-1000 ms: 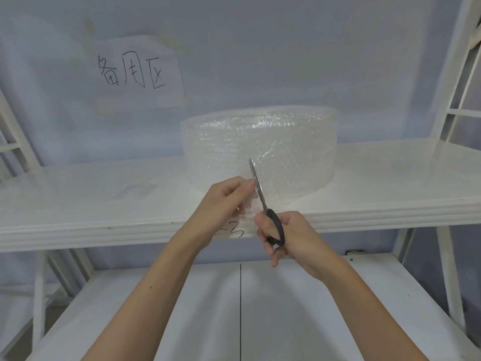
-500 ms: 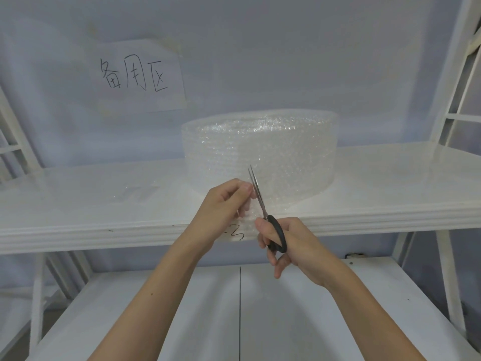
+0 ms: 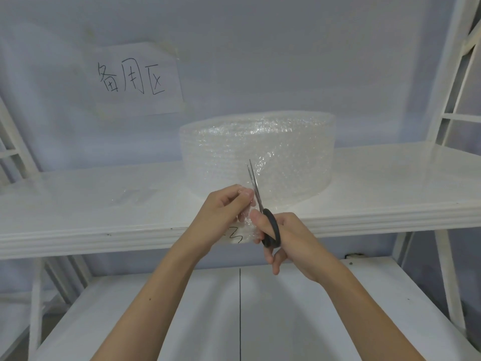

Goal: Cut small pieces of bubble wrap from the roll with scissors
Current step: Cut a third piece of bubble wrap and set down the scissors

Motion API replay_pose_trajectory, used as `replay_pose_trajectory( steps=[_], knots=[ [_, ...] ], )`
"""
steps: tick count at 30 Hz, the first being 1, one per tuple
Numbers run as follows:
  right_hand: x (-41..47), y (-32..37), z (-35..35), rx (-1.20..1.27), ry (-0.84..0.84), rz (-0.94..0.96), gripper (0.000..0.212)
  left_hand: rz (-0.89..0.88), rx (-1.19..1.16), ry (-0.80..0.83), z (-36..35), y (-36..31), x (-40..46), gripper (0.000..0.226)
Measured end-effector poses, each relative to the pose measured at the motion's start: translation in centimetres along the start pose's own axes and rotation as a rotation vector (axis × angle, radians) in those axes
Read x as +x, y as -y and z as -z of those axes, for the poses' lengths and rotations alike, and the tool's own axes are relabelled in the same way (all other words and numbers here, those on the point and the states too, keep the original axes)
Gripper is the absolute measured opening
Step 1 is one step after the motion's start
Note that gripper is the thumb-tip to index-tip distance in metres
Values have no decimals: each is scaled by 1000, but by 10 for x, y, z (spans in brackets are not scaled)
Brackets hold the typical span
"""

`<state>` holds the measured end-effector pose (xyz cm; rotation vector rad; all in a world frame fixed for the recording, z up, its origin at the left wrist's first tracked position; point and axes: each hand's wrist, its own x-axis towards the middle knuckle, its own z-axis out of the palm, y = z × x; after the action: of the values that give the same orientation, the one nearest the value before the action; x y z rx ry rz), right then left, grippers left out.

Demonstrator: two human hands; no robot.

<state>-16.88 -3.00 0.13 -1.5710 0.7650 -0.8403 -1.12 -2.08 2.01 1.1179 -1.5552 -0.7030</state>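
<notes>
A wide roll of clear bubble wrap (image 3: 260, 152) stands on the white shelf (image 3: 390, 178). Its loose end hangs toward me over the shelf's front edge. My left hand (image 3: 223, 207) pinches that loose flap of bubble wrap (image 3: 244, 217) just left of the blades. My right hand (image 3: 286, 238) grips the black handles of the scissors (image 3: 256, 188). The steel blades point up and away, nearly closed, and run through the wrap in front of the roll.
A paper sign (image 3: 132, 79) with handwritten characters is taped to the wall at the upper left. A lower white shelf (image 3: 182, 308) lies under my arms. White rack posts (image 3: 450, 74) rise at the right and far left. A flat clear piece (image 3: 135, 196) lies on the shelf at left.
The scissors' blades have closed further and sit slightly lower against the wrap. Both hands stay in nearly the same place; the view shifted slightly.
</notes>
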Motion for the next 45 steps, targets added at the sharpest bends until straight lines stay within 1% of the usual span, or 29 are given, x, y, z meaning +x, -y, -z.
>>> replay_pose_trajectory(
  steps=[3,7,8,11,14,17,20,22,24,27,29,35,42,45],
  knots=[
    [1,5,-2,-10,-9,15,52,-5,-18,5,1,0,0,31],
    [5,6,-2,-37,-32,15,62,-5,-28,1,1,0,0,31],
    [5,5,-2,-43,-30,15,62,-4,-26,1,1,0,0,31],
    [4,5,0,-63,-33,8,50,-3,-16,10,2,2,1,31],
    [3,5,1,-58,-35,10,46,-5,-14,5,2,2,1,31],
    [2,5,0,-53,-41,7,51,22,-42,1,3,2,1,42],
    [1,6,0,-60,-46,3,57,120,-105,-30,4,-2,6,59],
    [1,6,1,-64,-49,5,56,151,-165,-89,4,-5,9,54],
    [0,7,0,-77,-54,7,56,125,-190,-147,1,-7,8,42],
    [0,6,-1,-95,-63,-2,58,82,-130,-197,-5,-9,7,29],
    [1,6,-1,-103,-67,-10,54,74,-127,-220,-6,-9,8,25],
    [2,6,0,-106,-74,-10,52,35,-156,-251,-9,-6,7,23],
    [3,6,1,-61,-72,-13,64,-5,-110,-216,-11,-4,4,27],
    [4,10,0,-49,-57,2,60,-12,-95,-213,-11,-4,3,25]
  ],
)
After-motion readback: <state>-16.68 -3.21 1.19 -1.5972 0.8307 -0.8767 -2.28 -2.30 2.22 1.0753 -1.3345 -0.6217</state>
